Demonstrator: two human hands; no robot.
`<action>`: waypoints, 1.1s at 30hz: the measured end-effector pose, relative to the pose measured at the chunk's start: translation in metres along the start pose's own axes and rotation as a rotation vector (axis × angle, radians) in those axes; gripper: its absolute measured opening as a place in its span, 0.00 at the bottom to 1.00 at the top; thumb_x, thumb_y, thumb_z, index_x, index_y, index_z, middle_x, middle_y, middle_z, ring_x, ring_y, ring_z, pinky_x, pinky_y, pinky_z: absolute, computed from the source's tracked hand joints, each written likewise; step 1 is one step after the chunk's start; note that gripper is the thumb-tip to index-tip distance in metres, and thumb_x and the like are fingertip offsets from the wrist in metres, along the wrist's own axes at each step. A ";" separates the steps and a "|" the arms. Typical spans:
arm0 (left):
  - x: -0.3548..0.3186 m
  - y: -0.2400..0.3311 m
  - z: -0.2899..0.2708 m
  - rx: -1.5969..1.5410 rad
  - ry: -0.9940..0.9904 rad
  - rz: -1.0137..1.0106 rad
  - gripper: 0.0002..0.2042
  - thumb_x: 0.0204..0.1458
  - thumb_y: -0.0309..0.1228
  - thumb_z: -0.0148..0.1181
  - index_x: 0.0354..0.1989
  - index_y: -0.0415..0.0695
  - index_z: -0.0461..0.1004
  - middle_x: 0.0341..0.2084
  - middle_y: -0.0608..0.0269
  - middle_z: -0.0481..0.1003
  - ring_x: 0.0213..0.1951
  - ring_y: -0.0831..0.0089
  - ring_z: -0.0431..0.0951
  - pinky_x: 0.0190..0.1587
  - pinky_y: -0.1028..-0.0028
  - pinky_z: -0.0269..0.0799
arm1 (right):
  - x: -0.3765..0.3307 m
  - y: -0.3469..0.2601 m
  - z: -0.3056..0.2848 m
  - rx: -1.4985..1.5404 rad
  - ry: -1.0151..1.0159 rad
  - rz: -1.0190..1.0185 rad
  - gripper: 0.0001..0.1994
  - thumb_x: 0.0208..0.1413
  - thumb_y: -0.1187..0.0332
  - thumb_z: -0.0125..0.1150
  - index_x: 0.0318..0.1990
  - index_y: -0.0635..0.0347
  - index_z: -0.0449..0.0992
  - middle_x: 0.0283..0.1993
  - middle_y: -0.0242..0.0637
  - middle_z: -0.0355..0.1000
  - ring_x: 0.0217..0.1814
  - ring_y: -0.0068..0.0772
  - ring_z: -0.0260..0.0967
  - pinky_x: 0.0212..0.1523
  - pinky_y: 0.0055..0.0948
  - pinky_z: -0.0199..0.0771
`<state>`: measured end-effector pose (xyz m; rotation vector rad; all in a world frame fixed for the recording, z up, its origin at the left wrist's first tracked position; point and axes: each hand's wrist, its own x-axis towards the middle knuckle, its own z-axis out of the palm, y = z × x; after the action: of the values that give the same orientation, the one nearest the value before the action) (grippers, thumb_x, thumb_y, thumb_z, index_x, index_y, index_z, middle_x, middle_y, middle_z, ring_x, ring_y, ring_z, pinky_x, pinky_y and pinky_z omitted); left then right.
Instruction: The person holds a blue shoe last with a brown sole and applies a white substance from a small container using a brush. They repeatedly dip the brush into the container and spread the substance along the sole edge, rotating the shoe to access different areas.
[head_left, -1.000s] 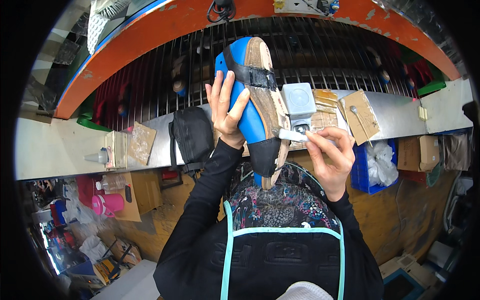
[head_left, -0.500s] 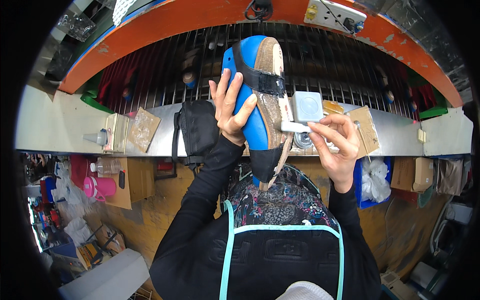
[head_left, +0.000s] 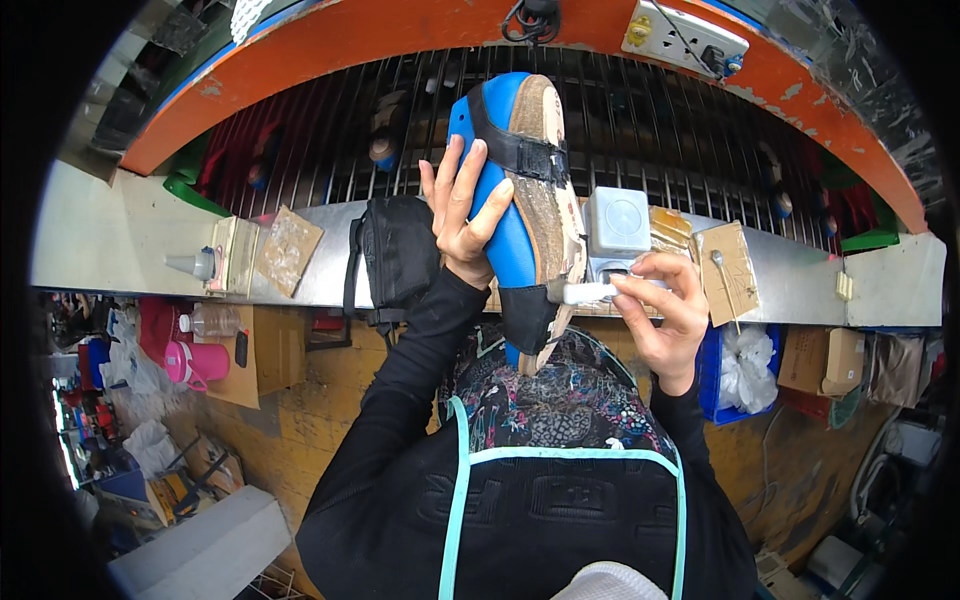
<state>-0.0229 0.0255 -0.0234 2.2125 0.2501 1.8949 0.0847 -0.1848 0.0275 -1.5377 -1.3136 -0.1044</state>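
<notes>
Close in, above a patterned apron, the blue shoe is held up at a slant, hiding some of what lies behind. The left hand's fingers grip its side; the right hand's fingers pinch a white applicator, tip against it. A blue crate sits below the metal worktop, which carries a black bag, grey box and cardboard. Beyond: metal rods, then an orange beam.
</notes>
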 end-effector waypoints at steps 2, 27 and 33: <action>-0.002 0.000 0.005 0.019 0.008 -0.017 0.19 0.49 0.34 0.64 0.51 0.61 0.71 0.58 0.52 0.69 0.62 0.48 0.66 0.67 0.45 0.42 | 0.000 0.003 0.005 0.061 0.099 0.179 0.11 0.47 0.75 0.68 0.40 0.58 0.83 0.36 0.33 0.71 0.36 0.24 0.67 0.32 0.24 0.65; -0.013 -0.005 0.033 0.111 -0.013 -0.139 0.21 0.48 0.37 0.66 0.53 0.62 0.73 0.59 0.55 0.69 0.62 0.53 0.65 0.67 0.45 0.37 | 0.005 -0.002 0.010 -0.034 0.140 0.343 0.11 0.49 0.77 0.66 0.41 0.60 0.83 0.37 0.34 0.68 0.30 0.21 0.66 0.33 0.20 0.66; -0.010 -0.003 0.025 0.116 -0.064 -0.201 0.23 0.45 0.38 0.68 0.53 0.61 0.73 0.60 0.55 0.67 0.63 0.52 0.64 0.66 0.42 0.36 | 0.002 -0.003 0.012 0.054 0.104 0.310 0.11 0.47 0.78 0.67 0.41 0.60 0.83 0.38 0.35 0.69 0.31 0.23 0.67 0.35 0.22 0.68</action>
<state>0.0004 0.0248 -0.0375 2.2213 0.5621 1.7406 0.0773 -0.1752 0.0259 -1.6484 -0.9766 0.0472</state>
